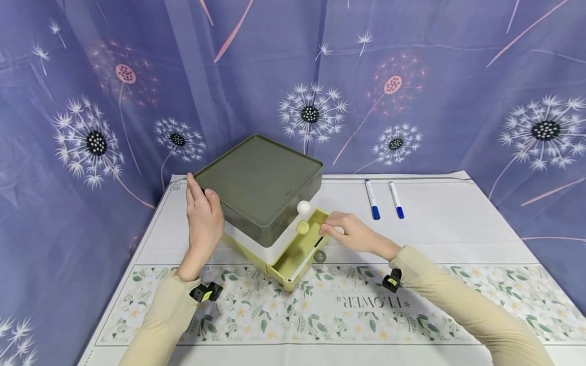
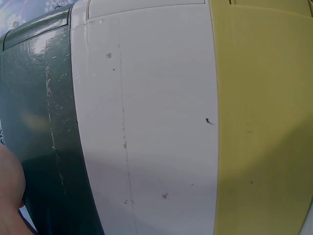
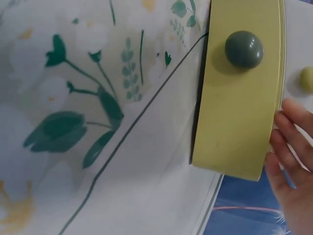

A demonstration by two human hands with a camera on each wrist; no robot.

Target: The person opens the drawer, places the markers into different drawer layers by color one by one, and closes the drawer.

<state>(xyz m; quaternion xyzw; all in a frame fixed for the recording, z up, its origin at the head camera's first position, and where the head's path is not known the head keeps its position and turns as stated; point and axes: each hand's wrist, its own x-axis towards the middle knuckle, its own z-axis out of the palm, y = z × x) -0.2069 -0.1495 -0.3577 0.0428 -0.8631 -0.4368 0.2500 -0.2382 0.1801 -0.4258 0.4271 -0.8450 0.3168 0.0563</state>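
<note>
A three-tier drawer box stands turned at an angle, with a dark green top tier, a white middle tier and a yellow-green bottom tier. Its bottom drawer is pulled out; a slim white, black-ended stick lies inside along the front. My left hand rests against the top tier's left side, fingers extended. At the drawer's right rim is my right hand, fingertips on the edge and fingers loosely bent. A dark green knob sticks out from the drawer front.
A white knob and a yellow knob are on the upper tiers. Two blue-capped markers lie at the back right. The table wears a floral cloth; a purple dandelion-print curtain hangs behind.
</note>
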